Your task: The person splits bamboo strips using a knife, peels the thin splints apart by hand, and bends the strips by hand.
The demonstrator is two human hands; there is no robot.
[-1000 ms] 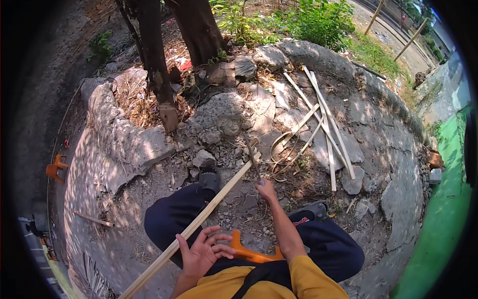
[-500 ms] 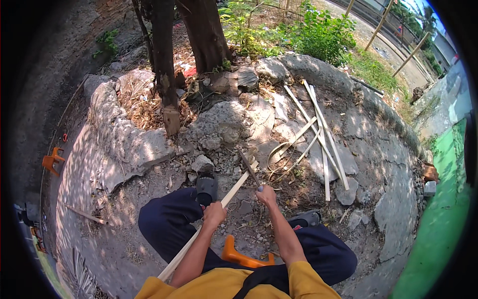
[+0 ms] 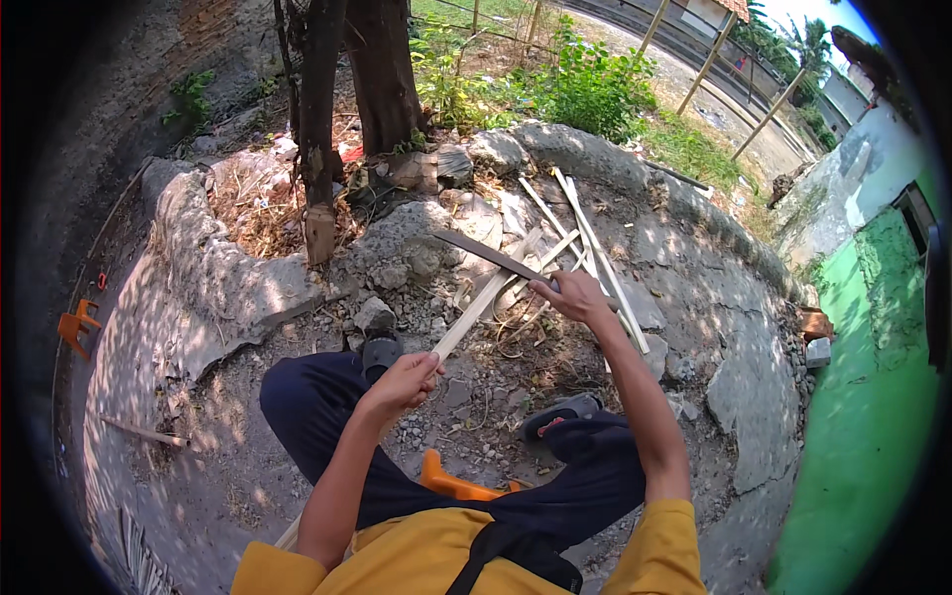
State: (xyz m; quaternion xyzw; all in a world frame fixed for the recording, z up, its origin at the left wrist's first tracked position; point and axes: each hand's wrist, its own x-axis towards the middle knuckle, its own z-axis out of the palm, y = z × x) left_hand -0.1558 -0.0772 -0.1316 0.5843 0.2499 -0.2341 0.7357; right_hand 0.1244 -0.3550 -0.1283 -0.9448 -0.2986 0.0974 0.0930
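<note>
My left hand (image 3: 405, 385) is closed around a long pale strip of bamboo or wood (image 3: 474, 319). The strip slants forward and right over the stony ground; its rear end shows beside my left forearm. In my right hand (image 3: 578, 296), raised further forward, is a long knife (image 3: 486, 253) with a dark blade pointing forward and left. The blade lies across the strip's far part; whether it touches cannot be made out. Beyond the knife, several pale strips (image 3: 605, 263) lie crossed on the ground. Thin curled shavings (image 3: 518, 322) lie beneath the right hand.
An orange plastic seat (image 3: 451, 481) shows between my legs. Ahead, a tree trunk (image 3: 382, 89) rises inside a broken concrete ring (image 3: 248, 297). A green wall (image 3: 853, 426) stands right, with a brick (image 3: 816, 323) near it. Left are an orange chair (image 3: 77, 327) and a stick (image 3: 144, 431).
My right hand has moved forward and right with the knife, whose blade now swings more to the left. My left hand has shifted slightly forward with the strip. The view has turned a little.
</note>
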